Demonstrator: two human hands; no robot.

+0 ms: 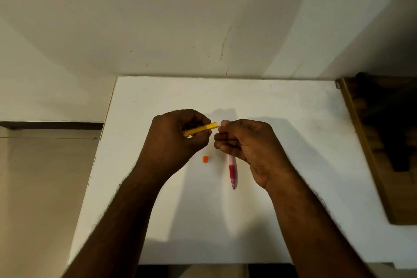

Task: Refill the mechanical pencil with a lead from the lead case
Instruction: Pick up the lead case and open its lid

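Note:
My left hand (176,140) grips a yellow lead case (203,128), held roughly level above the white table (293,119) with its open end pointing right. My right hand (246,142) is closed right at that open end, thumb and forefinger pinched together there; a thin lead between them is too small to make out clearly. A pink mechanical pencil (232,170) lies on the table partly under my right hand, tip pointing toward me. A small orange cap (205,159) rests on the table between my hands.
The table meets a pale wall at the back. A brown wooden piece (370,153) with a dark object on it borders the table's right edge. Floor shows beyond the left edge.

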